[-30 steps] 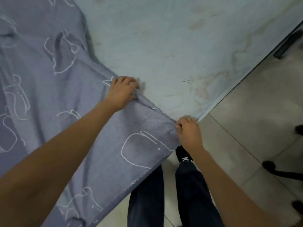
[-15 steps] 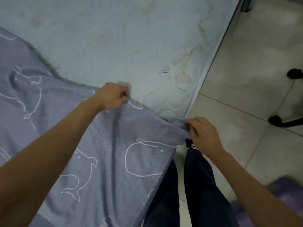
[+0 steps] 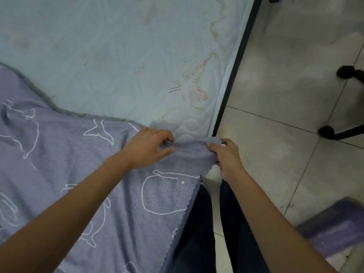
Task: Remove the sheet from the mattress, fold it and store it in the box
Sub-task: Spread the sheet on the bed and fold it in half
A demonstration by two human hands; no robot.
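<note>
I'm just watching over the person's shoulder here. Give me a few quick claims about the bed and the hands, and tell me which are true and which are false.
1. Both hands grip the sheet. True: the left hand and right hand pinch its edge near the mattress corner.
2. The sheet is plain white. False: it is purple-grey with white whale outlines.
3. Much of the mattress lies bare. True; stains show on it.
4. The sheet already sits folded in a box. False: it is still spread over the bed.
5. The floor is carpeted. False: it is pale tile.
</note>
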